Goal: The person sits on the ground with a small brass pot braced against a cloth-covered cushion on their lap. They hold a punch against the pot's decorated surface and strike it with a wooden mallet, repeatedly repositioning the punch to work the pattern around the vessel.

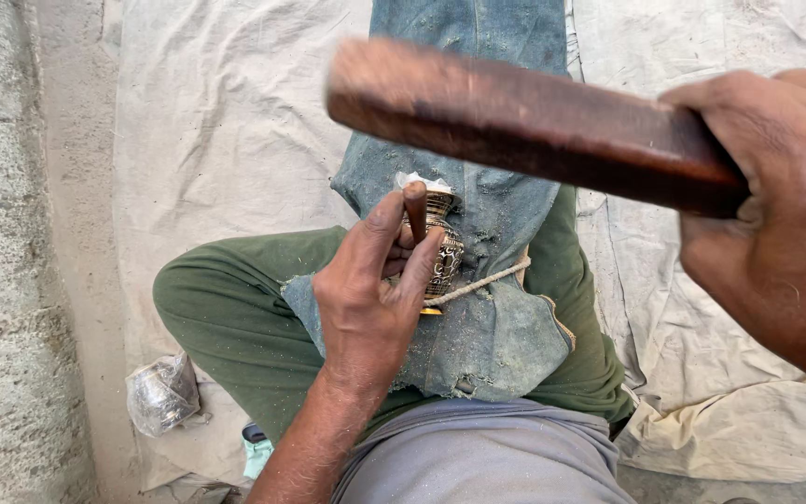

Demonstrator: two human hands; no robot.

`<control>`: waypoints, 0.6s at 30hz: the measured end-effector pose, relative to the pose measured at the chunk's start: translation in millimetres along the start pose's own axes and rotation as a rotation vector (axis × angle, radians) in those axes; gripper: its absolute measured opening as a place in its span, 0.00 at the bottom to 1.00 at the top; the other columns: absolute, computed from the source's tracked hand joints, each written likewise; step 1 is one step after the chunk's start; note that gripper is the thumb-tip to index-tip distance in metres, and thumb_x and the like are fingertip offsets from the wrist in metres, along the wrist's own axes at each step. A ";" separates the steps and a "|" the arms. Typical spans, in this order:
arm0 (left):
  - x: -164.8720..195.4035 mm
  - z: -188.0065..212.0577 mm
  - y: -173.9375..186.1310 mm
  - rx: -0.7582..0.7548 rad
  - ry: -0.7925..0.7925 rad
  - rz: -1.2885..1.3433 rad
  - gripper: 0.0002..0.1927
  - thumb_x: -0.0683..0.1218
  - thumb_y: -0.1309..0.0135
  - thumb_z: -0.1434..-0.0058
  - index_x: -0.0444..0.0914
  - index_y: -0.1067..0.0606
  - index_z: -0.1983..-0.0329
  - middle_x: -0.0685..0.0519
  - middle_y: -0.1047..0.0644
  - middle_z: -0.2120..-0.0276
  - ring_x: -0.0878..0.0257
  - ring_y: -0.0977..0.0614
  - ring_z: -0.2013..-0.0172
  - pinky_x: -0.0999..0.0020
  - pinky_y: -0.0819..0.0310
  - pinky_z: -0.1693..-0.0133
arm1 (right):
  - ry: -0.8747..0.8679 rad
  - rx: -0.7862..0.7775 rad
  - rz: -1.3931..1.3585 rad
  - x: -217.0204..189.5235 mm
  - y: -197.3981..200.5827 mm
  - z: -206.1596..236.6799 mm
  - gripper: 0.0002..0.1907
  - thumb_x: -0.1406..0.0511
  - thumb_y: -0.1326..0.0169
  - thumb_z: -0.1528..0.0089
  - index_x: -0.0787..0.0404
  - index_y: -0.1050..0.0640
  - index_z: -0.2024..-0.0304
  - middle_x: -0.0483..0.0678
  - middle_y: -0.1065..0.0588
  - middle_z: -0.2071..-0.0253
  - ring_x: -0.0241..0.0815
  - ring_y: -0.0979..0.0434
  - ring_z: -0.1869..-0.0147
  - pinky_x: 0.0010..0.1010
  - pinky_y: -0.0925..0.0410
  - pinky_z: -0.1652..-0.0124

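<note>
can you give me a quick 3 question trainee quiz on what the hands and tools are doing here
1. True or false: the right hand grips a wooden mallet raised above the lap.
2. Multiple choice: what does the left hand pinch upright against the engraved metal pot? A) a small punch B) a paintbrush C) a screwdriver with a plastic handle
3. Short answer: what lies under the pot on the person's lap?

Key:
1. True
2. A, the small punch
3. A worn denim cloth, with a cord across it, over the green trousers.
</note>
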State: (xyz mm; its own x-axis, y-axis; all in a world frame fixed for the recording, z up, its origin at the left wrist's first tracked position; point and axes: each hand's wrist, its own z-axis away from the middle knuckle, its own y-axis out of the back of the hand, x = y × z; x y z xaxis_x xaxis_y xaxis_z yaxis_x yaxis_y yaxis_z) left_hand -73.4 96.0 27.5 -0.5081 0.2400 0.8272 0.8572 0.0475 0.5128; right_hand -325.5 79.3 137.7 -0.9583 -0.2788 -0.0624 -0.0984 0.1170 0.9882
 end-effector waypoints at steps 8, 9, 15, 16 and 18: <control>-6.3 -7.1 4.2 -0.074 0.009 0.048 0.25 0.41 0.34 0.36 0.39 0.27 0.36 0.54 0.20 0.63 0.72 0.16 0.63 0.76 0.13 0.60 | -0.053 -0.139 -0.124 -3.6 0.4 -15.2 0.19 0.74 0.35 0.46 0.64 0.21 0.52 0.56 0.22 0.69 0.48 0.20 0.69 0.40 0.27 0.64; -6.7 -7.4 5.0 -0.093 0.028 0.080 0.26 0.41 0.34 0.35 0.40 0.27 0.35 0.54 0.20 0.63 0.72 0.16 0.63 0.76 0.12 0.60 | -0.142 -0.207 -0.103 -3.2 -0.4 -15.2 0.18 0.73 0.35 0.45 0.63 0.21 0.51 0.55 0.22 0.70 0.47 0.19 0.70 0.38 0.26 0.65; -6.4 -10.6 10.3 -0.119 0.012 0.051 0.25 0.41 0.33 0.37 0.41 0.26 0.37 0.54 0.22 0.65 0.71 0.18 0.65 0.75 0.13 0.60 | -0.166 -0.259 0.000 -1.0 -4.4 -5.6 0.20 0.70 0.36 0.46 0.61 0.22 0.51 0.53 0.21 0.70 0.46 0.18 0.71 0.36 0.25 0.66; -6.2 -11.6 10.9 -0.123 -0.014 0.055 0.25 0.41 0.33 0.37 0.41 0.26 0.37 0.54 0.21 0.63 0.71 0.17 0.63 0.75 0.13 0.59 | -0.286 -0.315 -0.027 -0.6 -6.0 -3.2 0.19 0.68 0.36 0.42 0.61 0.22 0.49 0.53 0.21 0.71 0.45 0.18 0.72 0.36 0.25 0.67; -6.0 -13.4 12.6 -0.132 -0.048 0.058 0.25 0.41 0.34 0.35 0.41 0.27 0.36 0.54 0.20 0.57 0.71 0.15 0.60 0.75 0.12 0.57 | -0.281 -0.382 0.015 0.6 -10.1 -0.4 0.17 0.68 0.36 0.40 0.59 0.23 0.49 0.51 0.21 0.71 0.43 0.17 0.71 0.35 0.24 0.66</control>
State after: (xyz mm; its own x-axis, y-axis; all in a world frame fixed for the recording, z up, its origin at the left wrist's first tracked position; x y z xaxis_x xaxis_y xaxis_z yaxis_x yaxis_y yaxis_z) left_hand -60.7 82.1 32.1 -0.4505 0.2853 0.8460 0.8650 -0.0952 0.4927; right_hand -324.9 77.5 127.7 -0.9995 -0.0046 -0.0313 -0.0291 -0.2545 0.9666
